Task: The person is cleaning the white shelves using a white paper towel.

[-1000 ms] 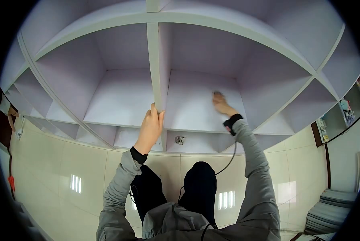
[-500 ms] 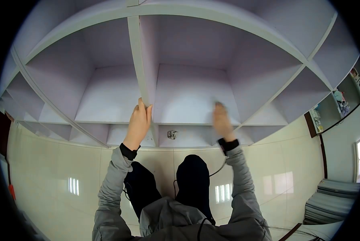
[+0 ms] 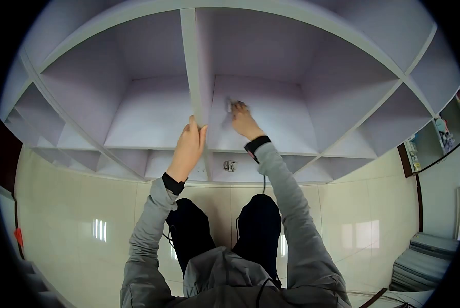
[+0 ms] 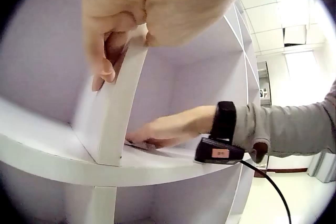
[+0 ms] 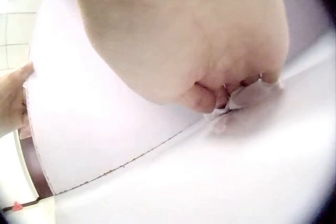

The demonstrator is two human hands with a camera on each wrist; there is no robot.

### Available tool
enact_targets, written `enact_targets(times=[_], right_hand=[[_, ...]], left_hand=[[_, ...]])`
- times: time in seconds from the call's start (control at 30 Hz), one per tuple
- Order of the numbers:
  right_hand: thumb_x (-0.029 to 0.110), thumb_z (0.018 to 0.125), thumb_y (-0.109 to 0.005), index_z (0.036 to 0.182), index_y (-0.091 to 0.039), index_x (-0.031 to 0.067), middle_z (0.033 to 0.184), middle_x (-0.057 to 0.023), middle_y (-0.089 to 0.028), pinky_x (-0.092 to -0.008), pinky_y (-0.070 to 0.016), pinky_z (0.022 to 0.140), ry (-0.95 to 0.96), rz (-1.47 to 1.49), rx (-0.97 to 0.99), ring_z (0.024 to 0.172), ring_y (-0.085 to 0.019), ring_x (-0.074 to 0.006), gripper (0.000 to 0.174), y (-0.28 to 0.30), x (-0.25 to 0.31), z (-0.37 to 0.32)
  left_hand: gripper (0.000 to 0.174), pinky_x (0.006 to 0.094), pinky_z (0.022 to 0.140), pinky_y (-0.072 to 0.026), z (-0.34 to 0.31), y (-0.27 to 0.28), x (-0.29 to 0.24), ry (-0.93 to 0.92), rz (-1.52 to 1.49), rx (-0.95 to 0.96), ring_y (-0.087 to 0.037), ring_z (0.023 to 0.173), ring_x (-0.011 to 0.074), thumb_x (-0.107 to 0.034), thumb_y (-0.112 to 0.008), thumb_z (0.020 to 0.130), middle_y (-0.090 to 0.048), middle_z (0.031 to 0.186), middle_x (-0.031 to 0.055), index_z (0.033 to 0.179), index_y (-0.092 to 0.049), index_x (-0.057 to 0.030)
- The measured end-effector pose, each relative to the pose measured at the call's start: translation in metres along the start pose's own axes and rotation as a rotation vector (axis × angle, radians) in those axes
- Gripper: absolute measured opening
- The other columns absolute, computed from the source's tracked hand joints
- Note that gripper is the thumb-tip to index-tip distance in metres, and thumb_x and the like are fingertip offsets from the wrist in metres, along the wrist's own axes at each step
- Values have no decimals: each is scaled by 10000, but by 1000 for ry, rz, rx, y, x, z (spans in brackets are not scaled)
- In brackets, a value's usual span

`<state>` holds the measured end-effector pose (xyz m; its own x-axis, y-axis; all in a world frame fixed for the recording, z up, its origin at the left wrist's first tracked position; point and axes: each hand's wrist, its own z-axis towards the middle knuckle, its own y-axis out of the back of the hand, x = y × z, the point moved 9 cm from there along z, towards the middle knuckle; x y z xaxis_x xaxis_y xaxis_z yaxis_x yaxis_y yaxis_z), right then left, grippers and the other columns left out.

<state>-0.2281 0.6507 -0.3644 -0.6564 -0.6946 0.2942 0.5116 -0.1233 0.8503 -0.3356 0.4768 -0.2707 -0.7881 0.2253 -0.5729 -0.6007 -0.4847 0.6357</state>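
My left hand (image 3: 188, 149) grips the front edge of the white upright divider (image 3: 190, 61), its fingers curled round one side in the left wrist view. Inside the compartment right of that divider, my right hand (image 3: 245, 120) is low over the shelf board (image 3: 281, 118). Bunched under its curled fingers is a crumpled whitish wipe (image 5: 252, 95), pressed against the board near the seam with the divider. Most of the wipe is hidden by the hand.
A crumpled greyish wad (image 3: 230, 166) lies in the low compartment beneath. More white cubbies surround this one. A black cable (image 4: 270, 184) trails from the right wrist camera. At the lower right is a grey stack (image 3: 425, 262); toys (image 3: 444, 132) sit on a far-right shelf.
My right hand went from the board's right side toward its front edge, then left and deeper, close to the divider. The left hand keeps its grip on the divider.
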Motion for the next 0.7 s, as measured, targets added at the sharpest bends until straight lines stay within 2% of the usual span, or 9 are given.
enact_targets(times=[0.07,0.13,0.23,0.33,0.37,0.43,0.7], right_hand=[[76,769,-432,1198,-445,-62,1277,-241,-425,-464,-307,1008,21,46,29,1237,-341,-395,451,-10,22,10],[59,754,-442,1180,-469,-50,1264,-241,-438,-441,-327,998,152,98,104,1222,-362,-392,441,-14,53,4],[17,764,-422,1209,-483,-6,1317,-225,-406,-392,-369,990,188,128,178,1208,-404,-361,450,9,86,-32],[-18,737,-458,1188,-523,64,1292,-109,-474,-362,-470,875,87,125,251,1156,-484,-260,464,30,100,-71],[-18,737,-458,1188,-523,64,1292,-109,-474,-362,-470,875,78,119,250,1156,-484,-260,464,29,101,-81],[-50,725,-465,1182,-525,59,1274,-111,-491,-350,-470,877,188,154,140,1164,-478,-255,474,38,114,-92],[-44,711,-523,1159,-540,55,1252,-122,-501,-341,-489,843,122,86,218,1124,-510,-258,459,45,120,-116]], left_hand=[[324,445,565,-440,1,1,-2,-36,-8,-9,-543,662,430,-155,-461,918,-536,732,268,1121,-329,60],[334,447,568,-440,2,3,-3,-50,-8,-12,-542,664,431,-161,-459,920,-538,740,271,1129,-330,65],[353,446,568,-441,0,1,-3,-54,10,-35,-543,664,429,-172,-457,922,-539,750,274,1140,-334,77],[362,442,566,-443,-1,1,-1,-35,35,-53,-545,664,427,-178,-457,922,-539,756,275,1138,-340,88],[361,441,566,-444,-1,1,0,-22,43,-51,-545,664,427,-178,-458,921,-539,760,276,1132,-343,91],[349,442,566,-446,-1,2,-1,-16,11,-55,-545,666,431,-177,-461,919,-538,755,274,1116,-344,87],[292,444,561,-443,-1,4,-3,-39,-19,-18,-545,663,428,-141,-475,905,-536,727,265,1085,-366,62]])
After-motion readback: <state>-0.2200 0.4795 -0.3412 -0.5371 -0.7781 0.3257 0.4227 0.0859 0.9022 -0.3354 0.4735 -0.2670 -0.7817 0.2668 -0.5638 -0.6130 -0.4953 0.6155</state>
